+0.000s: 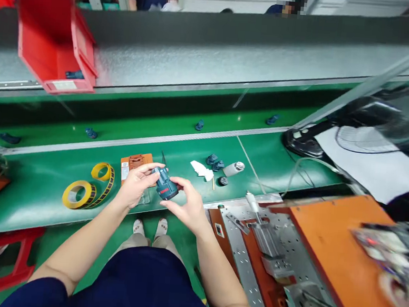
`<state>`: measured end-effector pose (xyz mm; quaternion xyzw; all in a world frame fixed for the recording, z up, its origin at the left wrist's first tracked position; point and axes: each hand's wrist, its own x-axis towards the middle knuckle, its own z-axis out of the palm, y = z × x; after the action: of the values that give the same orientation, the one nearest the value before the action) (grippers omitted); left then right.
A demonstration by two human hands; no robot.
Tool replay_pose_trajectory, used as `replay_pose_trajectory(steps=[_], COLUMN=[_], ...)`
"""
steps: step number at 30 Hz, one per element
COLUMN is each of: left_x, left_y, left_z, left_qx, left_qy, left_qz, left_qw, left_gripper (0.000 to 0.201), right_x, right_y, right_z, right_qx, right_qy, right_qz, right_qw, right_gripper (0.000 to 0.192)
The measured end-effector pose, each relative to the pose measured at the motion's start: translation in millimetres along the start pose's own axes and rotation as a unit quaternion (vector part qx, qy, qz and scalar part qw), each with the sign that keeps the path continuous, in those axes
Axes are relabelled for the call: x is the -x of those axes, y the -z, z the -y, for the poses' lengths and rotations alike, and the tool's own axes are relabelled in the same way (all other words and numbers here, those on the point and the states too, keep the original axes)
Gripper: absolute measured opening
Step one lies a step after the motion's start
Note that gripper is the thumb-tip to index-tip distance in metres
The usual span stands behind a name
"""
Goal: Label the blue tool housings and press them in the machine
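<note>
Both hands hold one small dark teal plastic part with a red label point(165, 185) just above the near edge of the green bench point(37, 177). My left hand point(135, 184) grips its left end from above. My right hand point(188, 204) cradles it from the right and below. Behind the hands lies an orange-brown fixture block point(136, 162). Two more teal parts point(214, 162) sit to the right of it, beside a white cloth point(200, 169), a small grey cylinder point(234, 168) and a dark round cap point(223, 180).
A yellow tape roll point(77, 194) with a loose loop lies at left. Single teal parts point(199, 124) ride the green conveyor behind. A red bin point(54, 42) hangs above left. An orange-and-metal jig point(289, 247) and a desk fan point(364, 124) stand at right. Other people work across the line.
</note>
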<state>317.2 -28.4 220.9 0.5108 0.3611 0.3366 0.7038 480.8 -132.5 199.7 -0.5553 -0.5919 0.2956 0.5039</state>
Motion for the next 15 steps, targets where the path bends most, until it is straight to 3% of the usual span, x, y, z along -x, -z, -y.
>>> replay_pose_trajectory(steps=[4,8,12,15], left_x=[9,17,18,13], left_y=[-48.2,-86.8,-111.4,-124.9], left_z=[-13,-18,-17,-12], left_qx=[-0.014,-0.034,-0.036,-0.031], left_qy=[-0.079,-0.113,-0.115,-0.117], left_qz=[0.014,0.078,0.122,0.136], left_qw=[0.997,0.990,0.985,0.983], left_gripper=[0.035,0.033,0.033,0.031], right_x=[22,41,54,56], right_y=[35,59,66,60], right_z=[24,39,47,52], right_qx=[-0.134,-0.182,-0.286,-0.376], right_qy=[-0.109,-0.147,-0.165,-0.192], right_qz=[-0.008,-0.069,-0.134,-0.165], right_qw=[0.985,0.970,0.934,0.891], right_gripper=[0.037,0.029,0.031,0.034])
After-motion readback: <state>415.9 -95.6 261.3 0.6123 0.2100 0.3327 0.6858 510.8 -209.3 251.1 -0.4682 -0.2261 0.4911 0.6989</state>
